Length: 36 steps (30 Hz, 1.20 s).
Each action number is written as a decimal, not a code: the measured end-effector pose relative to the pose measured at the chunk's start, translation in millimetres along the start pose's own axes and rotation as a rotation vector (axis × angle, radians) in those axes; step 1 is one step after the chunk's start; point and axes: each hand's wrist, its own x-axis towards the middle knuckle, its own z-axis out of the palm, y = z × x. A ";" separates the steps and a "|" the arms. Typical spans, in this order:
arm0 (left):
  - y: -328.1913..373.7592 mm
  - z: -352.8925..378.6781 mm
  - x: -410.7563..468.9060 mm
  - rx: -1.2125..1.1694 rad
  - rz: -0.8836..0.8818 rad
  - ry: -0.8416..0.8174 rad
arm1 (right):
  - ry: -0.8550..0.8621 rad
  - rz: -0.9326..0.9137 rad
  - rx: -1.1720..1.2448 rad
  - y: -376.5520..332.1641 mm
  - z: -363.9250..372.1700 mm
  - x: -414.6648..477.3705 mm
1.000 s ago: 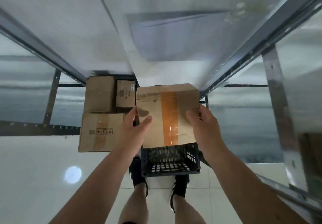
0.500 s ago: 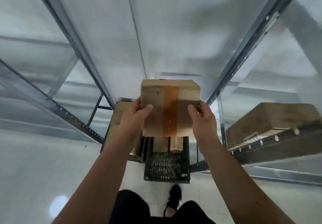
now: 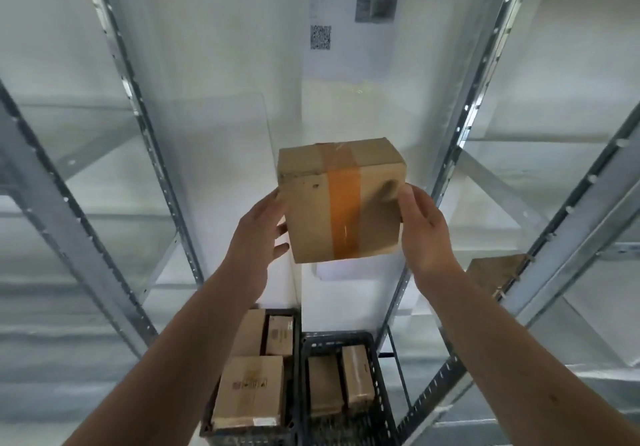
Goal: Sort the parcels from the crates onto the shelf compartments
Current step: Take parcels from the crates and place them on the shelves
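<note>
Head view: parcel [image 3: 341,199] is held in the air above the crates, centred in front of the middle shelf bay [image 3: 214,64] and seen against its white back panel. It is clamped from both sides. Left hand [image 3: 258,230] is set on the left face with fingertips curled round the near edge. Right hand [image 3: 424,227] is pressed on the right face with the thumb laid on the front. Hands are apart by the box width, with the parcel between them and just ahead of the palms. Neither hand is clearly nearer, so the load is judged shared.

Box is near cubic, so no long axis can be called. Orange tape band [image 3: 344,217] is run down the facing side and over the upper face. Box is tilted slightly, lower edge swung right.

Bay is framed by left upright [image 3: 145,126] and right upright [image 3: 464,126], and the parcel is between them with room on each side. Target board cannot be told, as no board edge under the parcel is made out. Judgement: the tilt should be squared, then a straight push forward made, or a corner may catch.

Below, left crate [image 3: 207,430] and right crate [image 3: 332,336] are seen, with other parcels [image 3: 249,390] in both. One brown box [image 3: 491,269] is seen on the right-hand shelf. Label sheet [image 3: 320,37] with a QR code is fixed high on the back panel.
</note>
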 end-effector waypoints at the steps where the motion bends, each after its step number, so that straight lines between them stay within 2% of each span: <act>1: 13.9 -3.4 -3.5 0.012 0.021 -0.004 | 0.017 -0.018 0.015 -11.9 -0.7 -2.7; 6: 71.5 -5.6 -14.8 0.065 0.186 0.007 | 0.071 -0.056 0.073 -74.7 -14.7 -5.4; 15: 140.4 11.4 -41.4 -0.062 0.327 0.082 | -0.098 -0.103 0.243 -162.3 -57.3 2.1; 22: 131.5 26.1 -51.7 -0.001 0.383 0.052 | -0.167 -0.125 0.260 -159.6 -77.7 7.7; 29: 119.6 45.9 -54.4 0.054 0.513 0.031 | -0.106 -0.123 0.274 -150.1 -87.1 7.5; 36: 103.4 46.7 -34.4 0.054 0.510 -0.063 | -0.117 -0.092 0.275 -137.9 -92.2 17.9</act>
